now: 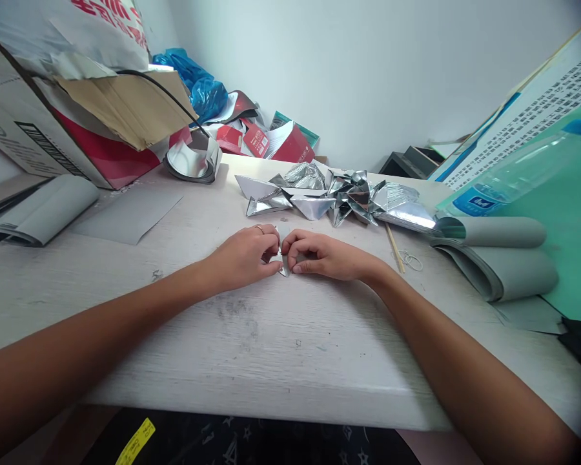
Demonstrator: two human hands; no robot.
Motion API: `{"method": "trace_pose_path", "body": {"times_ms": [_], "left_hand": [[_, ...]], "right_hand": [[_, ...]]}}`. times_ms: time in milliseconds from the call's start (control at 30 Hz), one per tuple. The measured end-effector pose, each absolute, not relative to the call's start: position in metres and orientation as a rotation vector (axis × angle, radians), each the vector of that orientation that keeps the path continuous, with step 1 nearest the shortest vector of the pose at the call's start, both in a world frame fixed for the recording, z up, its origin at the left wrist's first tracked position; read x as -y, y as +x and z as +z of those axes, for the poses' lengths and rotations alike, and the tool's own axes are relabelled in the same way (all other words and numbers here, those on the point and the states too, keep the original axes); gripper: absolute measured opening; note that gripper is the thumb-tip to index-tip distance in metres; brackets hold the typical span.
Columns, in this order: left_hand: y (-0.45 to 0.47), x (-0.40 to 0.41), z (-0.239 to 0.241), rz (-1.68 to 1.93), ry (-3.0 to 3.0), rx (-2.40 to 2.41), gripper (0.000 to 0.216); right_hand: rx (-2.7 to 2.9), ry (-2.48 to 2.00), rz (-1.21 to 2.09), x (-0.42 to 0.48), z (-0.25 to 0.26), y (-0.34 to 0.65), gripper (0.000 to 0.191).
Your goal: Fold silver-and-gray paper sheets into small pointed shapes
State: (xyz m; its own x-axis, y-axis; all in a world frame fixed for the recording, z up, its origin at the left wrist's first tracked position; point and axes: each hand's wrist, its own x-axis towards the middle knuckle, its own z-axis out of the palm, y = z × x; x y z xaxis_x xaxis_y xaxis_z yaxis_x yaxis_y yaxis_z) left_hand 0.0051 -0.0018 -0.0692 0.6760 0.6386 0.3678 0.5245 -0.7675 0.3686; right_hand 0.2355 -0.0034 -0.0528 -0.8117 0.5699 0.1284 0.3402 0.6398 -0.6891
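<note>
My left hand and my right hand meet near the middle of the white table. Between them is a small folded piece of foil paper, silver and grey, mostly covered by my fingers. My left thumb and fingers pinch its left side; the fingers of my right hand are curled on its right side. Just beyond my hands lies a heap of folded silver foil shapes. A flat grey sheet lies to the left of my left hand.
Folded-over grey sheets lie at the right, near a plastic bottle. A thin wooden stick and a rubber band are right of my right hand. More curled sheets and a cardboard box stand left.
</note>
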Motion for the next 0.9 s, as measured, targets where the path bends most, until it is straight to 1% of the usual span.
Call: {"method": "trace_pose_path", "body": {"times_ms": [333, 900], "left_hand": [[0.006, 0.003, -0.069, 0.722, 2.645, -0.958, 0.012], [0.007, 0.005, -0.063, 0.655, 2.631, -0.992, 0.012]], "right_hand": [[2.443, -0.806, 0.89, 0.004, -0.058, 0.228, 0.003], [2.322, -1.092, 0.873, 0.011, -0.055, 0.215, 0.011]]}}
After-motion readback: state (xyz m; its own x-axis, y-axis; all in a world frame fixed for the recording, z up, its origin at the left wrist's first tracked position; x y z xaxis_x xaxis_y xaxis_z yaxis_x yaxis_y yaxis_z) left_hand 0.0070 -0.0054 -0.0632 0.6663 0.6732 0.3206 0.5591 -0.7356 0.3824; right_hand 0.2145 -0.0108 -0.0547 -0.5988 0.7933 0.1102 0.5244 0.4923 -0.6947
